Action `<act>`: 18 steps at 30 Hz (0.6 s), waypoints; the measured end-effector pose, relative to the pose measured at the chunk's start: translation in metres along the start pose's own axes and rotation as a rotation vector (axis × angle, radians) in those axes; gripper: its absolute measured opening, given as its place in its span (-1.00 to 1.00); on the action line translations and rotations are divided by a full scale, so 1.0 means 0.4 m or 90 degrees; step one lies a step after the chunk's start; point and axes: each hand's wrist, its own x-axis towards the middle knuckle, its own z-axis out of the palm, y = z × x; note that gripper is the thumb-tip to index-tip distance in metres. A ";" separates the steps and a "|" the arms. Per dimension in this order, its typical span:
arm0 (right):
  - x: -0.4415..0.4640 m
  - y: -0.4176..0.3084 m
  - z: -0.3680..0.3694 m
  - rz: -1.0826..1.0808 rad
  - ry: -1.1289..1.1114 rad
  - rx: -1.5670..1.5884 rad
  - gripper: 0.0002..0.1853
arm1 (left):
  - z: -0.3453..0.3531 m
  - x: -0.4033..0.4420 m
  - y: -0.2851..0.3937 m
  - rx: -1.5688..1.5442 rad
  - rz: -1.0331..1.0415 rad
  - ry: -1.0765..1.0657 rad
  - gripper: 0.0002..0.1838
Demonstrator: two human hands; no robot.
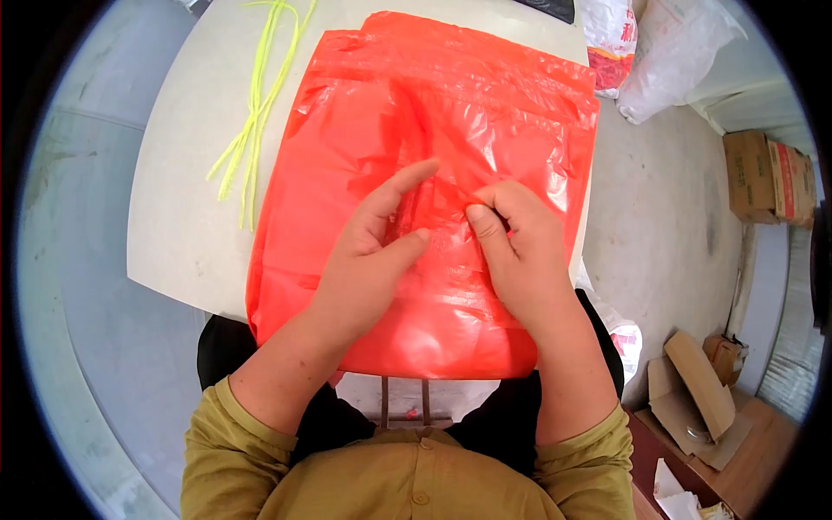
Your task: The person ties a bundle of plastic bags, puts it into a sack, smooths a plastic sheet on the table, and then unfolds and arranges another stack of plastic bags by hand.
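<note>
Red plastic bags (329, 208) lie flat in a stack on the pale table and hang over its near edge. Over their middle, my left hand (377, 234) has its thumb and index finger apart with nothing between them. Just to its right, my right hand (520, 243) pinches a bit of the red plastic between thumb and index finger. The plastic is creased and raised around both hands. Yellow-green strings (257, 113) lie in a loose bundle left of the bags.
The table (182, 199) has a rounded left edge. A black item (555, 7) sits at its far right. White sacks (607, 43) stand on the floor beyond. Cardboard boxes (750, 178) are at the right wall, and an opened carton (693, 394) is at lower right.
</note>
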 end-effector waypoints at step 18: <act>0.024 0.026 -0.066 -0.116 0.387 -0.039 -0.77 | 0.004 -0.003 0.011 0.026 -0.025 0.001 -0.40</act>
